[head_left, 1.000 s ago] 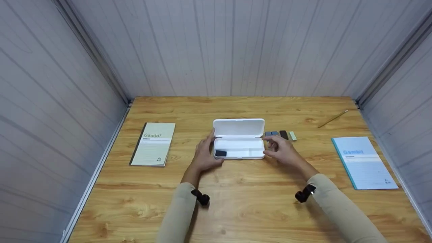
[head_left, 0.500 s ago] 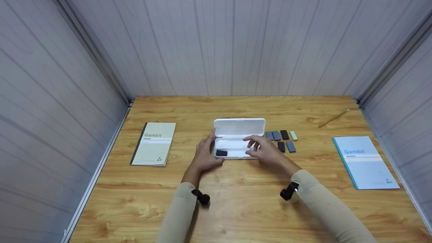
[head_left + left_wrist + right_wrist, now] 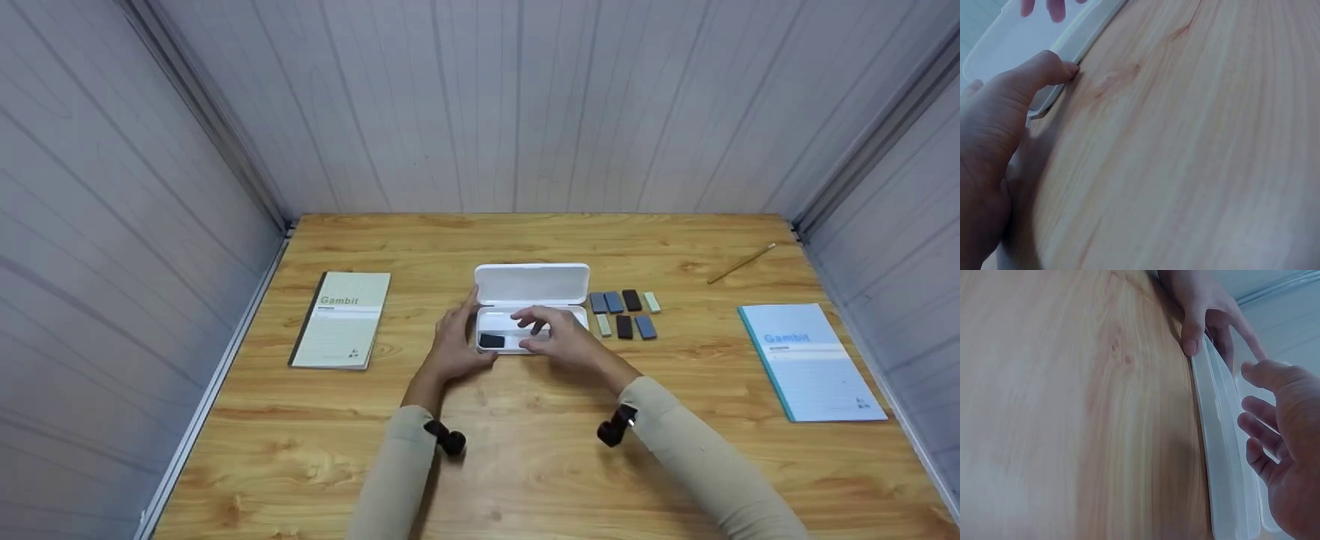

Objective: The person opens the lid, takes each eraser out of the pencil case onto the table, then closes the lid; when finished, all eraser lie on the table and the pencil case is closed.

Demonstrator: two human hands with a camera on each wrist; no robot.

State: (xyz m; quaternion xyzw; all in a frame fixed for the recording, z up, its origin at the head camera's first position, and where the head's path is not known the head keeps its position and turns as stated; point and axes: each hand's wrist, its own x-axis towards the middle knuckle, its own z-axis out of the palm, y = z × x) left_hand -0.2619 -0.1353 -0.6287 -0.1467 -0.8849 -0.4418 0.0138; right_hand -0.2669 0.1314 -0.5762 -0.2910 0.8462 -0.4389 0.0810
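Note:
A white pencil case stands on the table with its lid raised. My left hand holds its left end, the thumb on the front edge. Inside, at the front left, lies a small black block that looks like an eraser. Over the tray's right part hovers my right hand, hiding some of the dividers. In the right wrist view, the fingers of this hand are loosely bent with nothing between them.
Right of the case lie several eraser-like blocks, blue, dark and pale green. A pencil rests at the back right. A cream notebook lies left, a blue one right. Panels enclose the table.
My right hand has moved left from the case's right end to over its tray, uncovering several blocks on the table. The left hand keeps its place on the case.

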